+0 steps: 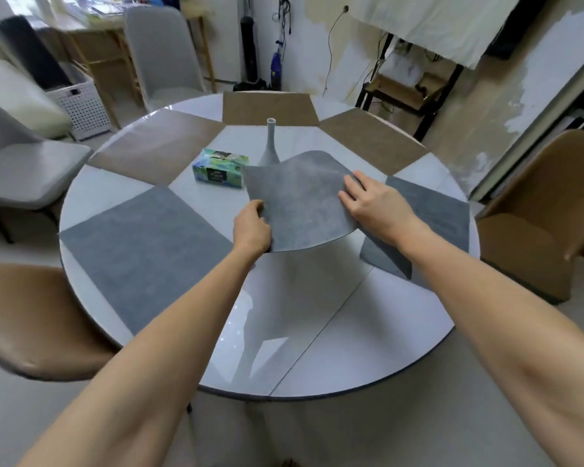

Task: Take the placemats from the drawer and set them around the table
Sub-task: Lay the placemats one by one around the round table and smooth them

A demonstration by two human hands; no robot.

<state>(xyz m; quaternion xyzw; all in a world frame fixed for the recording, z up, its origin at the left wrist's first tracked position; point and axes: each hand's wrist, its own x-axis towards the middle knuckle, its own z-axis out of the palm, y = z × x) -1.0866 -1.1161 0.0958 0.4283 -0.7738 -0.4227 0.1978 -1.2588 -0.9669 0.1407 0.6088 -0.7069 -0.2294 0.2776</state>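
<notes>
Head view: a round white desk (368,332) with placemats laid around it.
Held placemat: a grey placemat (300,200) is lifted above the desk's near middle, bowed between both hands.
Left hand (252,227): fingers curl around the mat's left edge, gripping it.
Right hand (373,202): fingers lie fairly straight, spread on top of the mat's right edge; thumb hidden.
Laid mats: grey left mat (142,251), grey right mat (432,217), three brown mats (270,107) at the far side.
Centre: slim grey vase (269,143), tissue box (220,168); its label is too blurred to read.
</notes>
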